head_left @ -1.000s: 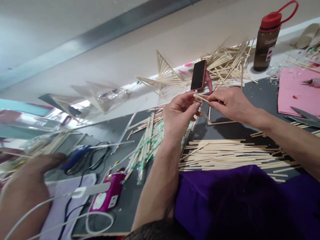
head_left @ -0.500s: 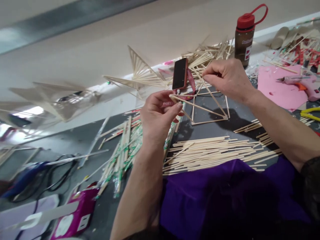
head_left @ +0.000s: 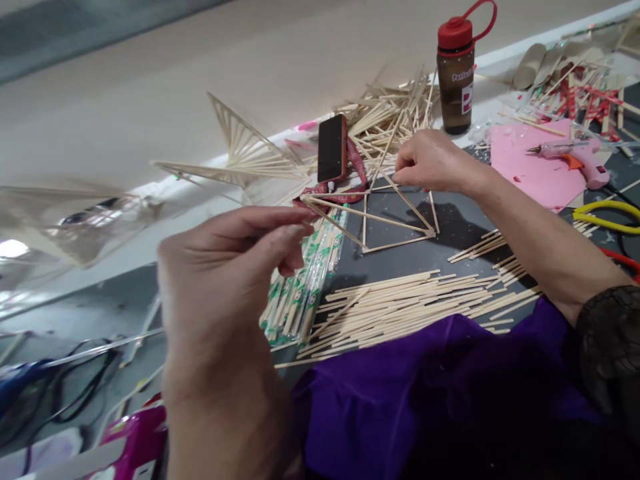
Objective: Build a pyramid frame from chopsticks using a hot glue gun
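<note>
My left hand [head_left: 225, 287] is raised close to the camera, thumb and forefinger pinched together; whatever they hold, if anything, is too small to name. Its fingertips appear just below the left corner of an open frame of glued wooden sticks [head_left: 395, 241]. My right hand [head_left: 435, 163] is above the far side of that frame, fingers curled and pressed together beside its slanting sticks. Its fingertips face away, so I cannot make out whether they grip a stick. Loose sticks [head_left: 400, 307] lie in a layer in front of the frame.
Wrapped chopsticks [head_left: 300, 287] lie left of the loose sticks. A phone [head_left: 332, 148], a stick heap [head_left: 385, 123] and a bottle [head_left: 456, 80] stand behind. At right are a pink glue gun [head_left: 575, 157], a pink sheet [head_left: 520, 170] and yellow-handled pliers [head_left: 605, 213].
My left hand has drawn off the frame's left corner, toward the camera and left. My right hand has come slightly down. The view has shifted right.
</note>
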Action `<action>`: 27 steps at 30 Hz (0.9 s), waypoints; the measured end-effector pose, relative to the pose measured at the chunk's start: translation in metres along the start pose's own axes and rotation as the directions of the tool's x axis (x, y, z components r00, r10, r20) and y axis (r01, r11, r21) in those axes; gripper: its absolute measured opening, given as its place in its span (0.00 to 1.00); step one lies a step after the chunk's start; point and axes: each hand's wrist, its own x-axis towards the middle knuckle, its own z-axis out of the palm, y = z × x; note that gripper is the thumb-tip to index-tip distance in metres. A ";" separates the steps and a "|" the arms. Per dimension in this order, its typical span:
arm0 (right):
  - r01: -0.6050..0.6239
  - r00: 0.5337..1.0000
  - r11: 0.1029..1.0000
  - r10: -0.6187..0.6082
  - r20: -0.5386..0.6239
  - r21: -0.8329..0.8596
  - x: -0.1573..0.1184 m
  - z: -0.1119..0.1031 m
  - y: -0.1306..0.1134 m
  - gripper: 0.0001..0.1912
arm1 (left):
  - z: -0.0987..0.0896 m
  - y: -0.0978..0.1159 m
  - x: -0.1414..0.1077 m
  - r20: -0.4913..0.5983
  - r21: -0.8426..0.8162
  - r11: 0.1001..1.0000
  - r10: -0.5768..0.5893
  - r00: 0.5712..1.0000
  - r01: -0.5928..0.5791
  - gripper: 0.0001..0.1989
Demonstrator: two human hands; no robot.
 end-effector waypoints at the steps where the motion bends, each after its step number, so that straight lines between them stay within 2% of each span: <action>1: 0.003 1.000 1.000 -0.003 0.009 0.010 -0.001 -0.001 -0.002 0.13 | 0.004 0.002 -0.003 0.033 -0.010 1.000 0.018 0.999 -0.018 0.05; 4: -0.014 0.999 0.998 0.012 0.040 0.059 -0.006 -0.010 -0.012 0.10 | 0.019 0.006 -0.014 0.210 -0.029 1.000 -0.003 0.978 0.009 0.03; 7: -0.034 0.998 0.990 0.028 0.047 0.138 -0.013 -0.024 -0.025 0.08 | 0.038 0.005 -0.025 0.430 0.012 1.000 -0.017 0.903 0.013 0.05; 9: -0.038 0.999 0.976 0.037 0.012 0.212 -0.016 -0.034 -0.032 0.08 | 0.050 0.003 -0.031 0.510 0.045 0.999 -0.019 0.860 -0.004 0.07; 13: -0.088 0.991 0.942 0.116 -0.069 0.323 -0.021 -0.050 -0.031 0.08 | 0.064 -0.003 -0.034 0.558 0.051 0.998 0.005 0.830 -0.040 0.07; 17: -0.132 0.978 0.970 0.161 -0.132 0.203 -0.026 -0.047 -0.006 0.09 | 0.065 -0.003 -0.034 0.620 0.048 0.993 0.056 0.782 -0.109 0.10; 19: -0.176 0.972 0.972 0.197 -0.130 0.156 -0.029 -0.040 0.008 0.10 | 0.066 -0.004 -0.035 0.631 0.071 0.990 0.049 0.774 -0.121 0.12; 24: -0.323 0.946 0.944 0.323 0.001 0.065 -0.036 -0.023 0.024 0.11 | 0.070 -0.017 -0.036 0.543 0.156 0.985 -0.024 0.839 -0.072 0.09; 27: -0.339 0.939 0.940 0.340 0.056 -0.023 -0.037 -0.016 0.027 0.12 | 0.072 -0.024 -0.035 0.517 0.145 0.989 -0.098 0.851 0.025 0.08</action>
